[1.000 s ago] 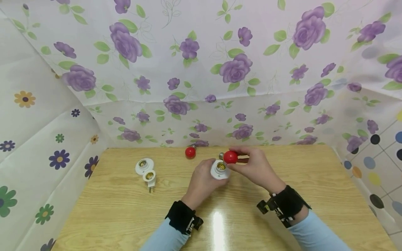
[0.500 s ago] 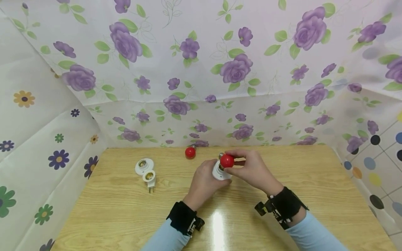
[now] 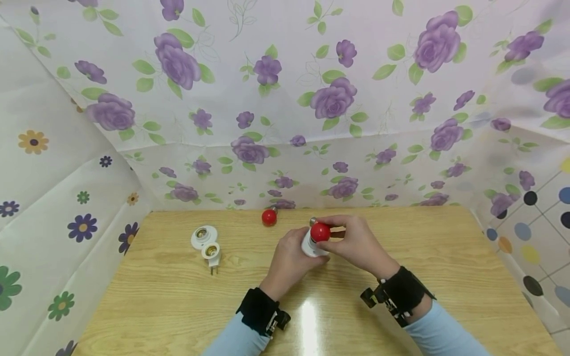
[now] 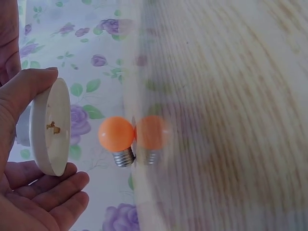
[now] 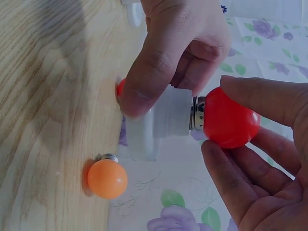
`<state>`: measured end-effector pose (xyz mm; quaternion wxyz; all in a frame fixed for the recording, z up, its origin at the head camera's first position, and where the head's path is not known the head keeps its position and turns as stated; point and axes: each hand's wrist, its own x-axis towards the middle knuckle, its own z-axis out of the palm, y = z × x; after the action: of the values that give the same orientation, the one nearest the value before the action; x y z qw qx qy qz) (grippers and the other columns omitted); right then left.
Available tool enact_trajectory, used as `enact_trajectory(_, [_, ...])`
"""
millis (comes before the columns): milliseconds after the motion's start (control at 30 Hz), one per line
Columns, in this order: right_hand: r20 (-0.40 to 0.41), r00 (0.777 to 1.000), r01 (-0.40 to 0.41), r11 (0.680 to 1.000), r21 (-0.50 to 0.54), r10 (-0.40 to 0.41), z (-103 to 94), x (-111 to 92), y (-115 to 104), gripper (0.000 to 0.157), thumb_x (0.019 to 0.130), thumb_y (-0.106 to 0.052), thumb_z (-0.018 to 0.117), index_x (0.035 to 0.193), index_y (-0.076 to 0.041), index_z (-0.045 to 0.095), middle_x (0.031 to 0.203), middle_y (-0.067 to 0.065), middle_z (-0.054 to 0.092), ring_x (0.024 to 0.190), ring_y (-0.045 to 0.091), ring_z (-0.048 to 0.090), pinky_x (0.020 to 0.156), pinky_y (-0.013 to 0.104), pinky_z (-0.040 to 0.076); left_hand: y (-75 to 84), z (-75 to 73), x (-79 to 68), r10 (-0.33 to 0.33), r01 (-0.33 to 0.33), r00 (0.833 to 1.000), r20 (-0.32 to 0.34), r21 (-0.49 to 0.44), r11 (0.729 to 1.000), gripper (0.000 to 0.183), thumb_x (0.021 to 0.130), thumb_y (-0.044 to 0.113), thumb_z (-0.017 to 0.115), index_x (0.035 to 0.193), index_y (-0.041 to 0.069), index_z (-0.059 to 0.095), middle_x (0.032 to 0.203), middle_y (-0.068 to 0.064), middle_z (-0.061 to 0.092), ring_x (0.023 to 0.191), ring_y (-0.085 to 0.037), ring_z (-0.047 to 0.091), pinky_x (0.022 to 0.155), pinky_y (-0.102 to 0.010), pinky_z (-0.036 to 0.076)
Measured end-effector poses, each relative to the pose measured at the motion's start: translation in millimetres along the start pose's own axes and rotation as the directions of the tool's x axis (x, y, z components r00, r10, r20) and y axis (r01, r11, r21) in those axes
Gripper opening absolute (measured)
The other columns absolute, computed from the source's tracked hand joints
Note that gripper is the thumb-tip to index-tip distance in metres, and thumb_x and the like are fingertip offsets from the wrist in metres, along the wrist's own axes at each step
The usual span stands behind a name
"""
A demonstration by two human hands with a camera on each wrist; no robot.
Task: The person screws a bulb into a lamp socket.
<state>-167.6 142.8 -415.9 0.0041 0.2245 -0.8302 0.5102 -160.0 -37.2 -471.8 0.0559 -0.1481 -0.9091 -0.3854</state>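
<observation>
My left hand (image 3: 291, 257) grips a white round lamp holder (image 3: 313, 248) by its base. The left wrist view shows the hollow underside of this lamp holder (image 4: 57, 127), held up with the thumb over its rim. My right hand (image 3: 362, 247) pinches a red light bulb (image 3: 320, 232) between thumb and fingers. In the right wrist view, the red bulb's metal screw base (image 5: 197, 113) is at the mouth of the holder, in line with it, with some thread showing. An orange bulb (image 5: 107, 178) lies on the table behind; from the head, mostly its screw base shows.
Another red bulb (image 3: 269, 217) lies near the table's back edge. To the left sit a second white lamp holder (image 3: 203, 237) and a plug-in socket (image 3: 211, 253) with two prongs. A flowered sheet (image 3: 285, 173) hangs behind the wooden table (image 3: 169, 296).
My right hand has moved the red bulb slightly left and down, from beside the lamp holder to over its mouth. The left hand has shifted slightly right with the holder.
</observation>
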Motion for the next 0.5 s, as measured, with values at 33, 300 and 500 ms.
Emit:
enact_trajectory(33, [-0.003, 1.0, 0.0, 1.0, -0.002, 0.0, 0.0, -0.2, 0.5, 0.045, 0.073, -0.015, 0.079, 0.114, -0.026, 0.064, 0.114, -0.006, 0.061, 0.097, 0.009, 0.058, 0.074, 0.033, 0.051, -0.3, 0.1, -0.4, 0.0, 0.0, 1.0, -0.003, -0.01, 1.0, 0.064, 0.067, 0.05, 0.078, 0.122, 0.025, 0.056, 0.109, 0.013, 0.054, 0.094, -0.004, 0.049, 0.078, -0.024, 0.045])
enact_trajectory(300, [-0.029, 0.999, 0.027, 1.0, -0.012, -0.027, 3.8, -1.7, 0.8, 0.044, 0.073, -0.021, 0.079, 0.114, -0.027, 0.064, 0.113, -0.008, 0.061, 0.096, 0.012, 0.059, 0.073, 0.036, 0.052, -2.2, 1.3, -1.4, 0.023, -0.024, 0.999, -0.025, -0.066, 0.998, 0.063, 0.068, 0.05, 0.077, 0.12, 0.023, 0.056, 0.108, 0.013, 0.054, 0.095, -0.003, 0.05, 0.079, -0.023, 0.045])
enact_trajectory(500, [-0.087, 0.993, 0.083, 0.996, -0.03, -0.085, 7.8, -2.6, -0.9, 0.045, 0.072, -0.02, 0.08, 0.114, -0.023, 0.064, 0.112, -0.004, 0.062, 0.096, 0.01, 0.059, 0.072, 0.038, 0.052, -1.8, 1.9, -0.9, 0.028, -0.031, 0.999, -0.04, -0.066, 0.997, 0.063, 0.068, 0.05, 0.077, 0.121, 0.024, 0.056, 0.108, 0.014, 0.054, 0.096, -0.003, 0.05, 0.079, -0.023, 0.045])
